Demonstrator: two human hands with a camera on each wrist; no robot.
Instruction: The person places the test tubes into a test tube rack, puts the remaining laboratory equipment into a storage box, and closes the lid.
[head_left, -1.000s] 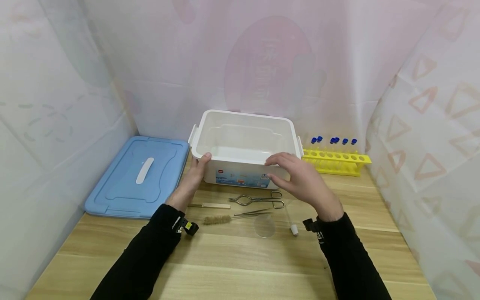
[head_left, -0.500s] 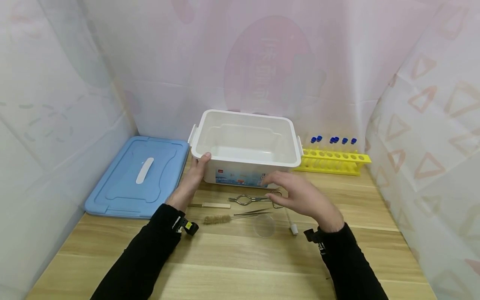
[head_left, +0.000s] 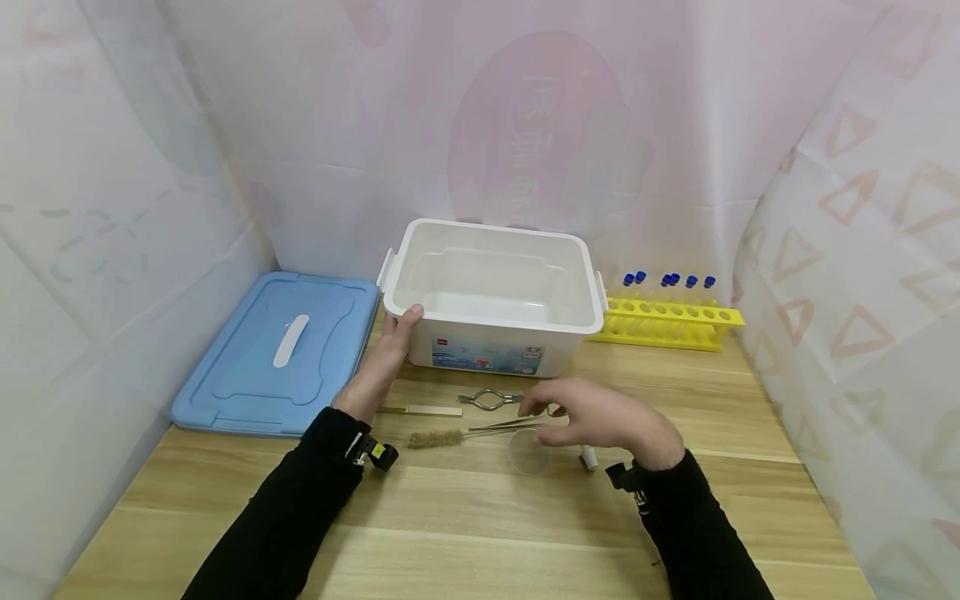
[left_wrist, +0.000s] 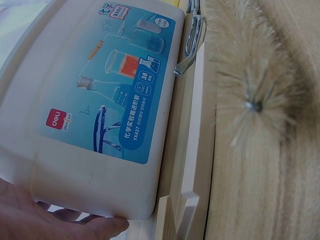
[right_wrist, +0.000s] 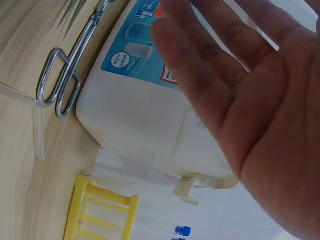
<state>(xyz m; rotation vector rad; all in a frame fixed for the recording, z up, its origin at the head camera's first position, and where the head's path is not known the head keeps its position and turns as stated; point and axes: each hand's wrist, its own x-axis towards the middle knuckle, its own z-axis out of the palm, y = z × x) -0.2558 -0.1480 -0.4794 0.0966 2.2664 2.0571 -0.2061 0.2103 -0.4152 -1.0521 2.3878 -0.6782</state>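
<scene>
My left hand (head_left: 382, 358) grips the front left corner of a white plastic storage box (head_left: 558, 360), thumb over the rim. In the left wrist view, its fingertips curl round the box's lower edge. My right hand (head_left: 603, 421) hovers over metal crucible tongs (head_left: 512, 399) and tweezers (head_left: 495, 428), fingers loosely bent and partly hiding the tongs' handles. Whether it touches them I cannot tell. A test tube brush (head_left: 435, 439), a pale wooden strip (head_left: 433, 411) and a clear round disc (head_left: 528, 460) lie close by. Beside the right wrist is a white stopper-like piece (head_left: 589, 458).
A blue lid (head_left: 247, 367) with a white handle lies left of the box. At the back right stands a yellow test tube rack (head_left: 660, 342), holding several clear tubes with blue caps (head_left: 691, 282). Fabric walls enclose the wooden table (head_left: 450, 533) at the back and sides.
My right hand has come down from the front right rim of the box to the tools lying before it. The left hand stays at its corner, and the box has not moved.
</scene>
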